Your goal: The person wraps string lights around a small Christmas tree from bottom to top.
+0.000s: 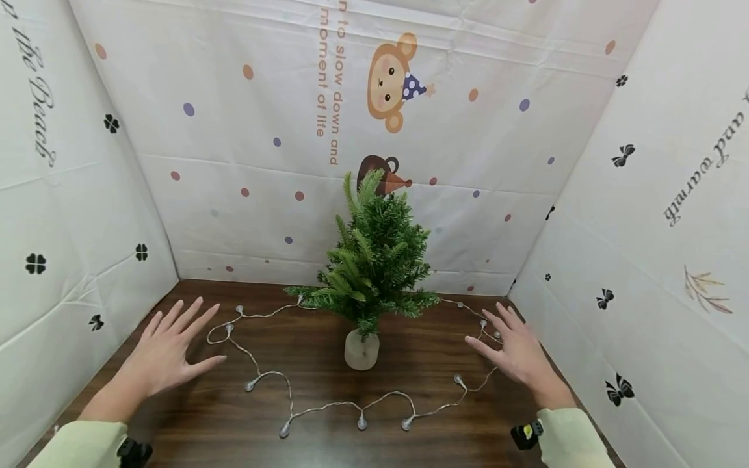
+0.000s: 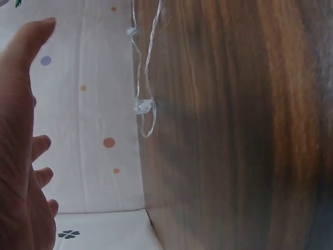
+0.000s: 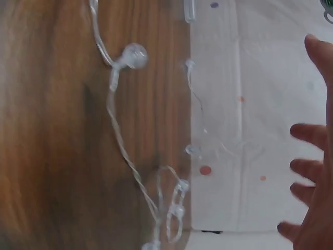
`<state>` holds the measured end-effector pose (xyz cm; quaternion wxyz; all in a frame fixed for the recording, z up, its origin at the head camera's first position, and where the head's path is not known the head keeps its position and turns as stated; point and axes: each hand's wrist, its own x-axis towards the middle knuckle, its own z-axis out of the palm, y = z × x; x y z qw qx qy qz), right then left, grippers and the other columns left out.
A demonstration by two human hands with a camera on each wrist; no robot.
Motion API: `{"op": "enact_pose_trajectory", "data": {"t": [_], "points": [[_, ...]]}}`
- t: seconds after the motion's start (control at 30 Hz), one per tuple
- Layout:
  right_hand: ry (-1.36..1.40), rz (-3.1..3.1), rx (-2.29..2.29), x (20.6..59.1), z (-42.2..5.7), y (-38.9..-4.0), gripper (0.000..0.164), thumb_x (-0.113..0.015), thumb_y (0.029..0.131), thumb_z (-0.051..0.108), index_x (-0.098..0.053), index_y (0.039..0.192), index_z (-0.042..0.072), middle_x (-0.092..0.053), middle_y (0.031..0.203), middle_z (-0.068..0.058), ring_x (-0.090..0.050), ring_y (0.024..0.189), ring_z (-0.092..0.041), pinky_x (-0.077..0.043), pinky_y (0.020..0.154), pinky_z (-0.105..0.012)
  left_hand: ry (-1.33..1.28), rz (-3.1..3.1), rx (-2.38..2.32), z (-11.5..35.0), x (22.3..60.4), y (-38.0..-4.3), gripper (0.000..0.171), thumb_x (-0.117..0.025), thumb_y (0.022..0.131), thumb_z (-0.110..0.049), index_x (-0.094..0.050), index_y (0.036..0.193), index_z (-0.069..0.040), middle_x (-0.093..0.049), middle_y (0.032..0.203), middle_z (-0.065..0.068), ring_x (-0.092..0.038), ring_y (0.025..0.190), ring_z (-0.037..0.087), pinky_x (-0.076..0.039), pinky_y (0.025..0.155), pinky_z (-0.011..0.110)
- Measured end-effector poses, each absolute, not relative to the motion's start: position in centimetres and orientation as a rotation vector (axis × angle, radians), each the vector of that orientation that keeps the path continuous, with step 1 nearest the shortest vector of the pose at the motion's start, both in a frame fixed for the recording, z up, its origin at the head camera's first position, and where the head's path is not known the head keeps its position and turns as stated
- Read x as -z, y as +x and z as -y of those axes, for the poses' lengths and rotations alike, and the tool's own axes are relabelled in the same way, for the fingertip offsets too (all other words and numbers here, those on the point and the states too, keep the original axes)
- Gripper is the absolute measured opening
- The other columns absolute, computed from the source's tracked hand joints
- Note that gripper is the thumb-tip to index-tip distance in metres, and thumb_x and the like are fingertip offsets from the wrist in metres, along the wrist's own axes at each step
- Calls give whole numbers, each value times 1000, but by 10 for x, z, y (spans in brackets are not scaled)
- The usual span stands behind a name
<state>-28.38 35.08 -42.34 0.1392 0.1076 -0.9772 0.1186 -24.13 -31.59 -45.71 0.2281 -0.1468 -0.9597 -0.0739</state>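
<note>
A small artificial Christmas tree (image 1: pixel 377 253) stands upright on a pale round base (image 1: pixel 361 350) near the middle of the table. A string of lights (image 1: pixel 328 406) with clear round bulbs lies on the table in a loop around it. My left hand (image 1: pixel 166 354), fingers spread, is to the left of the string, holding nothing. On the other side my right hand (image 1: pixel 515 351) is also spread and holds nothing, over or beside the string's right end. A clear bulb (image 3: pixel 135 56) and twisted wire show large in the right wrist view; the left wrist view shows a wire loop (image 2: pixel 148 125).
Dark wood-grain table (image 1: pixel 316 448) under everything. A white printed cloth (image 1: pixel 234 214) with dots and a monkey figure rises behind the tree. More white cloth walls stand close at left (image 1: pixel 76 214) and right (image 1: pixel 638 260).
</note>
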Motion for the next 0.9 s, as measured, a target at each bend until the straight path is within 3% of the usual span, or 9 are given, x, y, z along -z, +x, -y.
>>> {"op": "enact_pose_trajectory", "data": {"t": [0.3,0.5,0.73,0.9], "points": [[403,2782,-447,445,-320,-274,81,-63,92,67,-48,153,16,-30,167,-16,-29,152,-45,-36,110,-73,-432,2679,283,310,466,-238,96,-71,86,-65,-27,163,-29,-33,165,19,-25,152,50,-9,122,70],[483,2815,-596,452,-289,-265,78,-61,94,66,-47,154,18,-32,167,-10,-33,151,-42,-39,110,-69,-479,2706,353,307,470,-238,90,-71,89,-58,-32,162,-23,-36,162,22,-29,149,51,-23,114,74],[625,2812,-843,458,-245,-255,67,-59,98,61,-50,152,22,-37,164,-3,-43,147,-32,-45,110,-59,-595,2624,422,300,476,-244,76,-79,88,-45,-51,150,-10,-52,150,21,-46,138,48,-41,105,65],[800,2750,-956,462,-210,-251,59,-60,100,53,-54,148,20,-45,159,-6,-49,143,-28,-47,110,-56,-641,2622,437,294,479,-247,67,-79,90,-36,-56,145,-7,-57,146,16,-53,133,44,-46,101,60]]}}
